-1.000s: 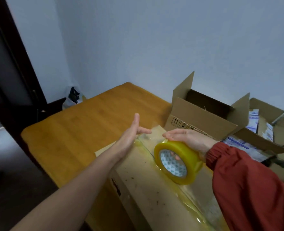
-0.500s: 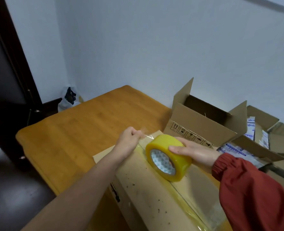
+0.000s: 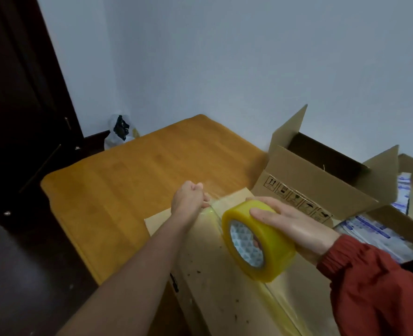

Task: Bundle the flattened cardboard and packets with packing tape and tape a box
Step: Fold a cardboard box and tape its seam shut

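Note:
A flattened cardboard bundle (image 3: 215, 282) lies on the wooden table (image 3: 133, 187), with a shiny strip of clear tape running along its length. My right hand (image 3: 290, 226) grips a yellowish roll of packing tape (image 3: 256, 241) held on edge just above the cardboard. My left hand (image 3: 189, 198) is curled at the bundle's far end, pinching the loose end of the tape (image 3: 209, 196) that stretches from the roll.
An open cardboard box (image 3: 321, 175) stands behind the roll by the wall. Blue-and-white packets (image 3: 375, 229) lie in a second open box at the right. A plastic bag (image 3: 119, 129) sits past the table's far corner, beside a dark door (image 3: 19, 105).
My left hand went from flat and open to curled around the tape end. The roll has moved toward the bundle's far end, and the camera has tilted upward.

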